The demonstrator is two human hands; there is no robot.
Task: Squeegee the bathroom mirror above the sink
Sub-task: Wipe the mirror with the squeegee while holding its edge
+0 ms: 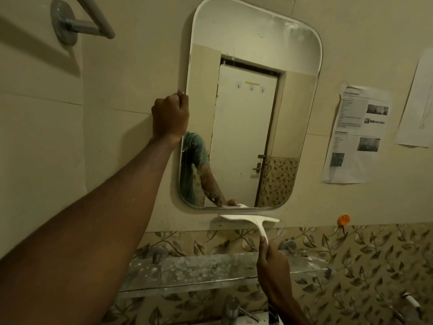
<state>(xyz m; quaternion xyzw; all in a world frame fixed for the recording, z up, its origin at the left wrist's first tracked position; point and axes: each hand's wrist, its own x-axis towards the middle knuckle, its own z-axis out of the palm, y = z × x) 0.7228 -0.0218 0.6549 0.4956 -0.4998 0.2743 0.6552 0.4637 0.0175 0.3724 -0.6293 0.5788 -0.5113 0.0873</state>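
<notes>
Left arm stretched up and forward, left hand (170, 116) fisted, fingers curled on the left edge of the mirror (248, 109). Right hand (273, 263) lower (forearm rising from below), gripping the squeegee (253, 219) by its handle.

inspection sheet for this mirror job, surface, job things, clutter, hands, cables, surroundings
surface: mirror has hazy streaks near its top right corner; the rest reflects clearly
job's things: squeegee, white, blade below the mirror's bottom edge, off the glass
clutter: glass shelf under the mirror, spotted with white residue
grippers: left hand curled on the mirror's left edge; right hand grips the squeegee handle
cables: nothing seen
surroundings: printed papers on the wall at right, orange hook, towel bar top left, tap below
</notes>
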